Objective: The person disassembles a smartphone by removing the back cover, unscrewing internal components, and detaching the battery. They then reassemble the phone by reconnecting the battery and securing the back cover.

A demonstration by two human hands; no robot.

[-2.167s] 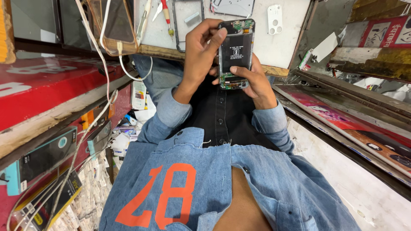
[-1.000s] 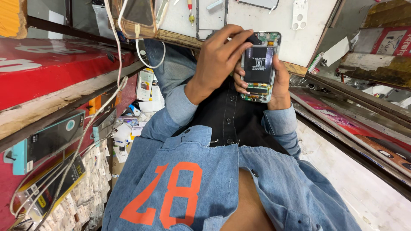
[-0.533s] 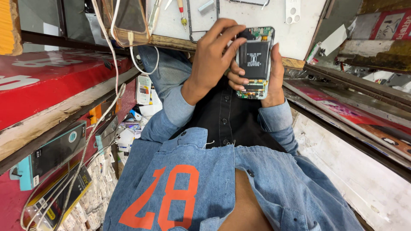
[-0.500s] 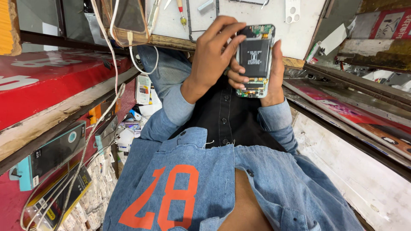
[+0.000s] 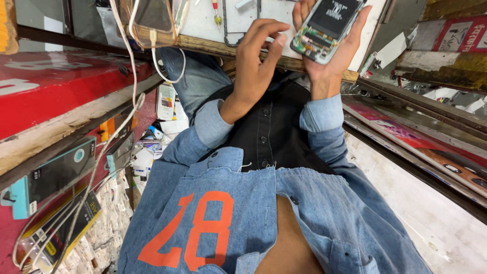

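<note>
With its back cover off, the phone [image 5: 327,28] sits tilted at the top of frame, black battery and green circuit board facing the camera; its upper end is cut off by the frame edge. Right hand [image 5: 332,48] holds it: palm cupped behind the body, fingers wrapped round the right edge, thumb on the left side near the top. Left hand [image 5: 258,58] is off the phone, just beside its lower left corner, fingers half curled and loosely spread, thumb tip near the board end, nothing in its grip. Cannot tell if the thumb actually touches the phone.

Behind both hands: white counter [image 5: 238,23] with a wooden front edge, a red-handled screwdriver [image 5: 216,12] lying on it, other small parts too cropped to identify. A second phone in a clear case [image 5: 149,20] hangs top left with a white cable [image 5: 152,61] plugged in and looping down. Boxed accessories [image 5: 53,175] sit under the red shelf [image 5: 56,91] on the left.

Versus half a second ago: the phone has moved up and right and tipped over from near upright, and the left hand, then covering the phone's left side, has come away from it.
</note>
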